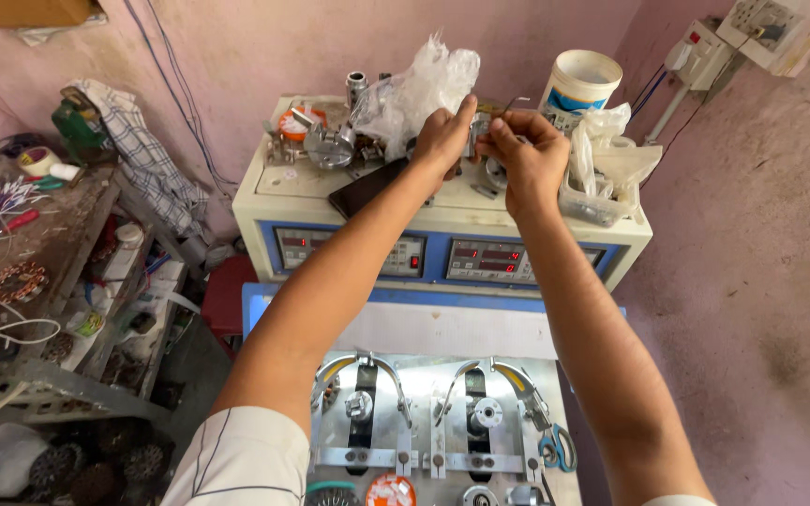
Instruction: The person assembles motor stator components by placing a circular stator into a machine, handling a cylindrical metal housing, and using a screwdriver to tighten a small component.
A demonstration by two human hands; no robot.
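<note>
Small metal part sits pinched between both hands above the top of the cream machine. Left hand has its grip closed on the part, thumb raised against it. Right hand grips it from the other side, fingertips curled tight. A crumpled plastic bag and a white tub stand just behind.

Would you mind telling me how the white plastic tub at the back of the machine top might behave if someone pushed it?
The white plastic tub stands upright and tall near the back edge of the machine top, so a high push might tip it. It looks open-topped; its contents are hidden, so its weight is uncertain. Being round, it would probably roll if toppled.
</note>
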